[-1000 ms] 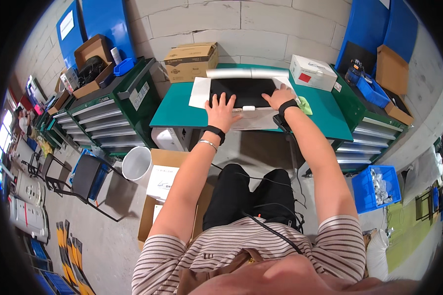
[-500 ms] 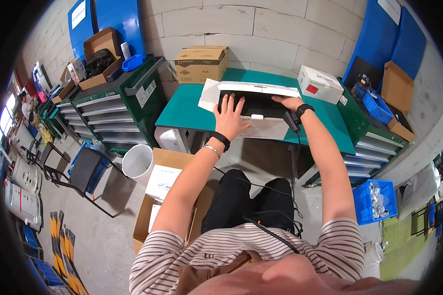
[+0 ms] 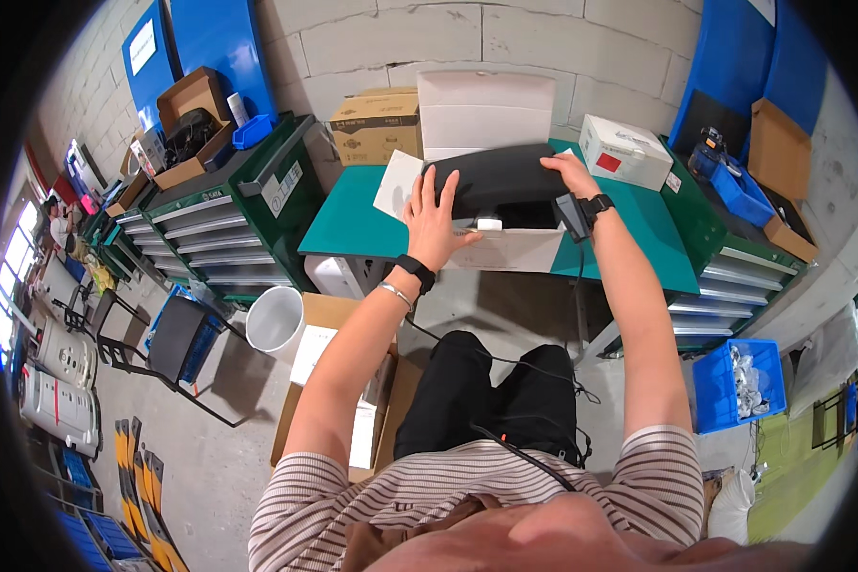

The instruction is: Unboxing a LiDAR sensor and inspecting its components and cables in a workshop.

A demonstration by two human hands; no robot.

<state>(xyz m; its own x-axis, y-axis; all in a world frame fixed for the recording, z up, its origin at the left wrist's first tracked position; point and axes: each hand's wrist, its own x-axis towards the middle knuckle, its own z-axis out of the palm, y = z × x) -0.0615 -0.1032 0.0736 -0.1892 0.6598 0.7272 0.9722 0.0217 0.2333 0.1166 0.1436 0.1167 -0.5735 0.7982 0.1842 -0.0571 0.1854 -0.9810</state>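
An open white box (image 3: 520, 252) sits near the front edge of the green table, its lid (image 3: 486, 107) standing up at the back. A black foam-like sheet (image 3: 491, 176) is tilted up out of it, its near right part showing a dark opening below. My right hand (image 3: 572, 179) pinches the sheet's right end between thumb and fingers. At the box's front left, my left hand (image 3: 433, 219) rests with fingers spread against the sheet, its thumb by the front rim. A small white piece (image 3: 488, 225) shows at that rim. A dark device with a cable is on my right wrist.
A brown carton (image 3: 376, 129) and a white box with a red label (image 3: 623, 151) stand on the green table (image 3: 338, 214). Green drawer cabinets flank it. Below are a white bin (image 3: 276, 322), an open carton (image 3: 329, 310), a blue crate (image 3: 737, 386) and a black chair (image 3: 183, 348).
The box's lid has swung up to stand at the back. My right hand has risen, lifting the black sheet's right end. My left hand stays at the box's left side.
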